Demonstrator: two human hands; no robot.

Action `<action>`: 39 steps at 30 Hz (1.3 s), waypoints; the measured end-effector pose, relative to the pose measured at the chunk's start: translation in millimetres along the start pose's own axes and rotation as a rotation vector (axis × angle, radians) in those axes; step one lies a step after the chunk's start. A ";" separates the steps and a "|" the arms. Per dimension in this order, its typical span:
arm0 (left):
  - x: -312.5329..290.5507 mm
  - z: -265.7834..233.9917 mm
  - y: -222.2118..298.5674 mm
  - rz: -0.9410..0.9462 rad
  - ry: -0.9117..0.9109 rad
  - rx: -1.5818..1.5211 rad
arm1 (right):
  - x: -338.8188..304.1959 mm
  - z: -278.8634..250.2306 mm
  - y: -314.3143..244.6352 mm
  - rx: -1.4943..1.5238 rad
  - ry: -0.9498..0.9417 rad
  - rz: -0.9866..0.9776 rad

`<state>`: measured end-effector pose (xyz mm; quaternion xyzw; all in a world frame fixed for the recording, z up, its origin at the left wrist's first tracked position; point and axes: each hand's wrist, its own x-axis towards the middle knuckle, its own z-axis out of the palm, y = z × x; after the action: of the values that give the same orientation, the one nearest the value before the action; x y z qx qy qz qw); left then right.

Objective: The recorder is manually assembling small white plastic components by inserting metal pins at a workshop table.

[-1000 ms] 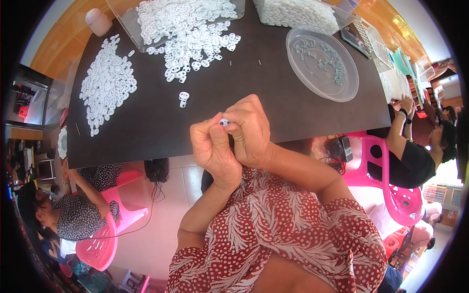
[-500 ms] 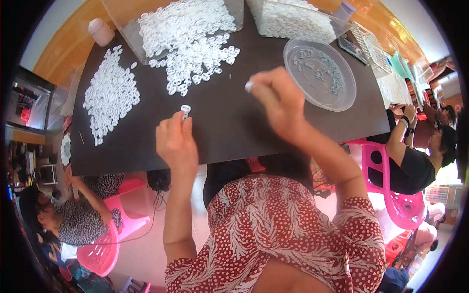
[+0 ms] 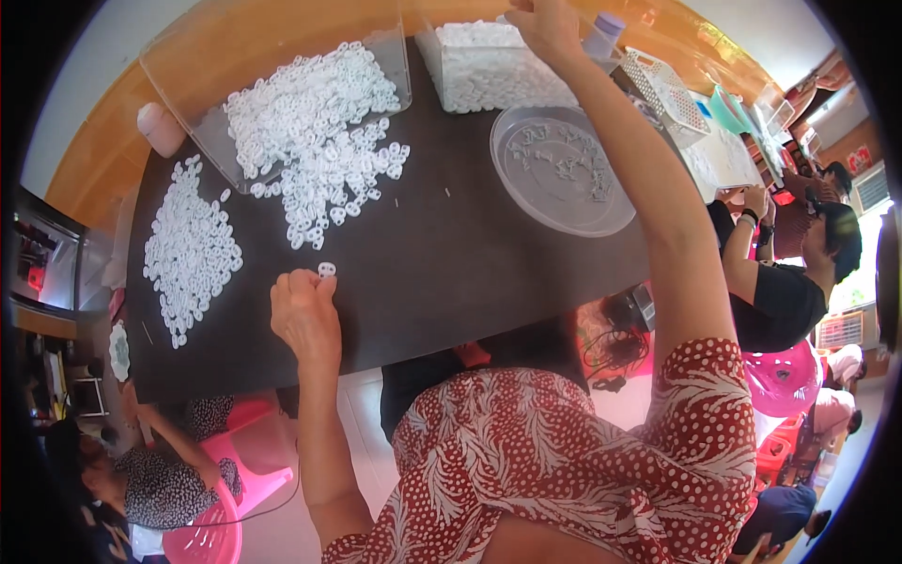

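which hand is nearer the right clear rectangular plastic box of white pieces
Right. The right hand is by the box, at its right end; the left hand is farther off, to its lower left.

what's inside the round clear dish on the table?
Small grey pieces, loosely scattered, many gathered toward the right side. The right forearm covers part of the dish's upper-right edge, so whatever lies behind it there can't be seen.

On my table (image 3: pixel 423 282): pile (image 3: pixel 193 249) left; tub (image 3: pixel 211 132) to its right, parts (image 3: pixel 319 183) in and before it; second tub (image 3: pixel 507 86) farther right, dish (image 3: pixel 540 199) nearer. My left hand (image 3: pixel 307 315) is near left, right hand (image 3: pixel 548 26) far right.
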<state>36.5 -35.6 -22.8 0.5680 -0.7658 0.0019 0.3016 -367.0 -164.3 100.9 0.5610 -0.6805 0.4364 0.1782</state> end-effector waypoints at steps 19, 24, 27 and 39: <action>0.2 0.2 1.0 0.055 -0.040 0.001 | -186.5 1.9 -80.5 -0.130 -0.649 -0.362; -0.3 -1.5 1.7 0.018 0.006 0.009 | -185.8 10.7 -81.7 -0.151 -0.705 -0.332; 2.4 -1.8 -2.7 -0.008 -0.032 0.011 | -185.2 14.5 -76.5 -0.098 -0.716 -0.328; 5.4 -15.1 -11.2 -0.137 -0.168 -0.160 | -198.7 -19.0 -98.4 0.208 -0.657 -0.220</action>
<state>52.3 -39.0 -11.8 0.5913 -0.7454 -0.1272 0.2803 -220.3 -27.4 4.8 0.7563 -0.5889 0.2781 -0.0624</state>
